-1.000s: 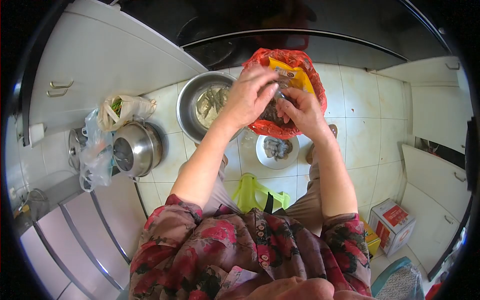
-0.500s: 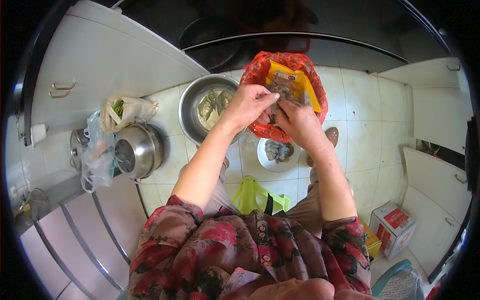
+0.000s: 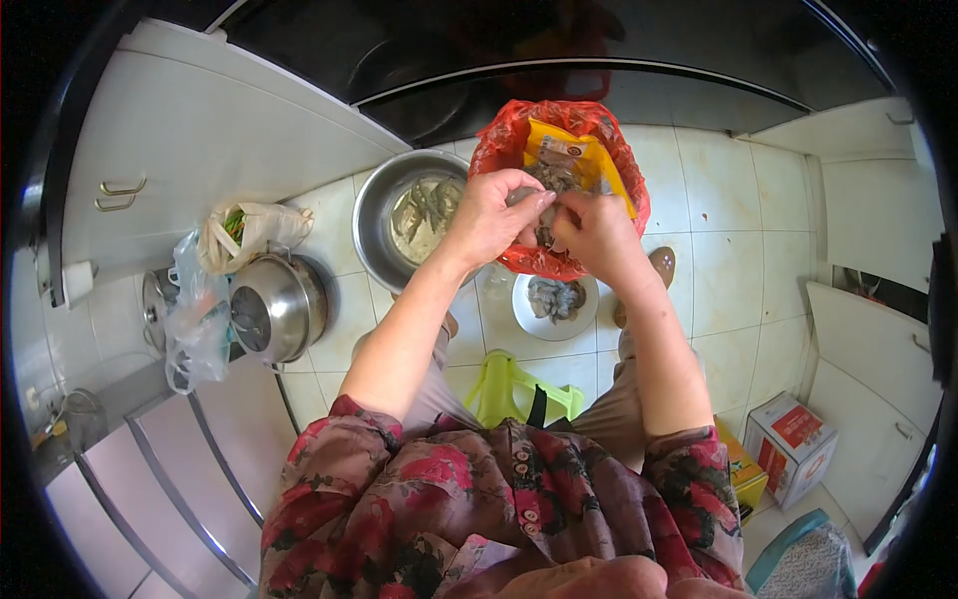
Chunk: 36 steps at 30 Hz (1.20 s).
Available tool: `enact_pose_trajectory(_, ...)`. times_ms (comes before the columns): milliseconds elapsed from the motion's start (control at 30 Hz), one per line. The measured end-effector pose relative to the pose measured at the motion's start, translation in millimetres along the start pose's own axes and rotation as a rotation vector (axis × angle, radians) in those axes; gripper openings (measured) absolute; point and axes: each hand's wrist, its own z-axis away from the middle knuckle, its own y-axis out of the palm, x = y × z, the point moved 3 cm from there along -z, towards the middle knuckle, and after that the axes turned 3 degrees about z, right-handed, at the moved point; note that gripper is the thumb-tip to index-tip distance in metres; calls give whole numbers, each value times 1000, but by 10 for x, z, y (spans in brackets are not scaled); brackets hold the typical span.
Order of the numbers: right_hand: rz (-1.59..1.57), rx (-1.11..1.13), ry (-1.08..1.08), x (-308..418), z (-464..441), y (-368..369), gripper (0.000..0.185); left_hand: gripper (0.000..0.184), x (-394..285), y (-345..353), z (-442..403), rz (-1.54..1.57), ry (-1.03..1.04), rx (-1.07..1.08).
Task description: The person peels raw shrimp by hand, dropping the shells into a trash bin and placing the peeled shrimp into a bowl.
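Shrimp (image 3: 431,205) lay in the basin (image 3: 370,235) at the left and on the plate (image 3: 559,333). Above the red bag (image 3: 539,263), my left hand (image 3: 489,220) was clamped on one shrimp, mostly hidden, and my right hand (image 3: 602,236) was just beside, but I could not tell whether it also gripped something.

A pale tiled floor (image 3: 733,272), faintly stained, meets a glossy black panel (image 3: 659,88) at its far edge and white, metal-handled cabinets (image 3: 225,120) along its left and right edges.
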Motion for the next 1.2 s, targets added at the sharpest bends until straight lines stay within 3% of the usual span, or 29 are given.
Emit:
enact_pose_trajectory(33, 1, -1, 0, -6, -8, -15, 13, 12, -16, 6, -3, 26, 97, -7)
enact_pose_trajectory(100, -323, 54, 290, -91, -14, -8, 13, 11, -38, -12, 4, 52, 195, -16)
enact_pose_trajectory(333, -441, 26, 351, -115, -11, -42, 13, 14, -93, -58, 25, 120, 319, 87)
enact_pose_trajectory(433, -433, -22, 224, -122, -3, -34, 12, 17, -123, -90, 60, 114, 323, 99)
enact_pose_trajectory(500, -163, -12, 43, -52, -6, -69, 14, 18, -101, -123, 75, 77, 306, 100)
enact_pose_trajectory(600, 3, 20, -47, -7, -20, -59, 17, 18, -87, -151, 104, -87, 323, 49)
enact_pose_trajectory(667, 64, 19, -67, 9, -12, -26, 15, 23, -252, -126, 195, -420, 290, 40)
enact_pose_trajectory(800, 108, -79, -178, 62, -15, 7, 10, 23, -168, -143, 180, -350, 352, 41)
enact_pose_trajectory(1000, 118, -182, -230, 107, -42, 66, 7, 18, -176, -151, 207, -489, 431, -68)
enact_pose_trajectory(1200, 87, -299, -144, 158, -48, 108, 7, 20, -148, -135, 207, -330, 382, -147)
